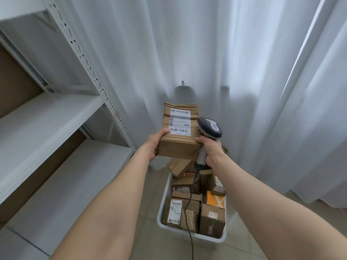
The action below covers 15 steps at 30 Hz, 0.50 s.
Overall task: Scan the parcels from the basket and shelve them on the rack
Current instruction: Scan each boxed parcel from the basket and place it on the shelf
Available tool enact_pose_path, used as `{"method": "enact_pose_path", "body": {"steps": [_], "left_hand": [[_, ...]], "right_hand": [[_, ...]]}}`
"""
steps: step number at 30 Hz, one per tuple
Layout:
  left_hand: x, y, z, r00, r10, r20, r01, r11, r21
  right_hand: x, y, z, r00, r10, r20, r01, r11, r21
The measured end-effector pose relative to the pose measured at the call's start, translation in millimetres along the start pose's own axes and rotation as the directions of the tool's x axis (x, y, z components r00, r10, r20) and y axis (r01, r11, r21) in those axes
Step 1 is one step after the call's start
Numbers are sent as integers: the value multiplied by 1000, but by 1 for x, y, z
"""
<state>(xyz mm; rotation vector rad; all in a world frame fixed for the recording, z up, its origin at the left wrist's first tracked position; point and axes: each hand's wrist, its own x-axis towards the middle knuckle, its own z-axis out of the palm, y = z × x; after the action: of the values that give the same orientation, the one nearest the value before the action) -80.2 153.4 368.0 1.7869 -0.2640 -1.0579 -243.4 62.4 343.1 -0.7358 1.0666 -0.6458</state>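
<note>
L hand [157, 143] grips the label-up parcel [179, 134] by its left edge, over the basket's [161, 211] far end. R hand [211, 148] wraps the scanner [210, 128] handle, thumb on parcel. Early on, I judge: basket packed w/ boxes [212, 220], and this one's not yet on the rack [56, 113] at left.

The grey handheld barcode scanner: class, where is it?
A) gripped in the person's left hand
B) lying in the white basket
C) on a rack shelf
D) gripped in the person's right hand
D: the right hand grips the grey handheld barcode scanner by its handle, beside the brown cardboard parcel that the left hand holds.
</note>
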Motion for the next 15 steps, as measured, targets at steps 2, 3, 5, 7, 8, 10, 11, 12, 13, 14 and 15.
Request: {"method": "enact_pose_path", "body": {"steps": [2, 3, 5, 7, 8, 10, 11, 12, 13, 14, 15], "left_hand": [[-30, -5, -8, 999, -31, 21, 31, 999, -12], [-43, -8, -12, 998, -47, 31, 47, 999, -3], [-69, -15, -20, 998, -55, 40, 53, 997, 57], [-92, -21, -28, 996, -22, 82, 16, 997, 70], [-102, -24, -31, 994, 1, 105, -7, 998, 58], [-120, -29, -38, 991, 44, 126, -48, 998, 32], [-127, -31, -41, 990, 58, 125, -61, 998, 21], [-132, -34, -45, 990, 68, 120, -69, 998, 10], [-138, -35, -48, 990, 79, 117, -79, 997, -3], [-142, -36, -52, 988, 92, 120, -91, 996, -16], [-147, -36, -56, 986, 100, 131, -98, 995, -28]], "right_hand": [[-28, 0, -3, 999, -26, 29, 26, 1000, -6], [-41, 0, -5, 999, -34, 39, 35, 999, -12], [-64, 4, -9, 997, -50, 51, 51, 998, -22], [-85, 7, -12, 996, -66, 52, 68, 997, -27], [-95, 7, -13, 996, -73, 53, 75, 997, -33], [-110, 8, -14, 995, -82, 64, 85, 995, -43], [-118, 8, -13, 994, -82, 71, 86, 995, -50], [-124, 7, -12, 994, -81, 75, 86, 995, -59], [-130, 7, -11, 994, -80, 77, 85, 994, -66], [-136, 7, -9, 993, -82, 81, 87, 994, -69], [-141, 6, -7, 993, -86, 81, 92, 993, -68]]}}
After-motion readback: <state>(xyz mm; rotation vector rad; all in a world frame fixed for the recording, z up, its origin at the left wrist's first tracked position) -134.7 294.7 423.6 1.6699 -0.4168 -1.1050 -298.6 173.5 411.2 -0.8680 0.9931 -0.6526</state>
